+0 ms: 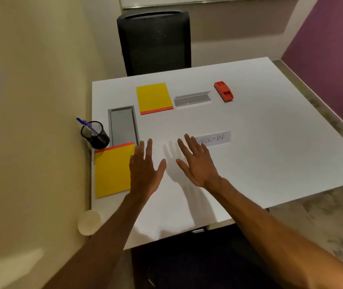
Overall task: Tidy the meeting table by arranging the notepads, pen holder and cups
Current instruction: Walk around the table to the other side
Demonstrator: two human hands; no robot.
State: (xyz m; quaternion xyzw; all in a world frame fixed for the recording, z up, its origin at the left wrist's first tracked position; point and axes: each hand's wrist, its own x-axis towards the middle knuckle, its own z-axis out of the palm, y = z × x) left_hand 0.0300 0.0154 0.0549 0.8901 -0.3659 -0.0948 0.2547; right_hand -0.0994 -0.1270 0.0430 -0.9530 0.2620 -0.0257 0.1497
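Plainly, the white bench (249,142) is the biggest thing here, and the grey hatch (123,124) set into it serves as the marker. Both hands are spread flat with straight fingers and hold nothing: the left hand (143,170) is on the near side of the hatch and the right hand (197,163) is further to its right. One yellow notepad (112,170) lies just nearer than the hatch, its right edge under the left hand; whether they touch I cannot tell. The other notepad (153,98) lies beyond the hatch, to the right. Both look light, flat and slightly floppy, so they are probably best slid or pinched at an edge. The mesh pen holder (95,134) stands left of the hatch on the bench's rim; it looks stiff but tippy, so grip it round the wall. A paper cup (89,222) sits well nearer than the hatch; it will likely crush easily, so hold it gently.
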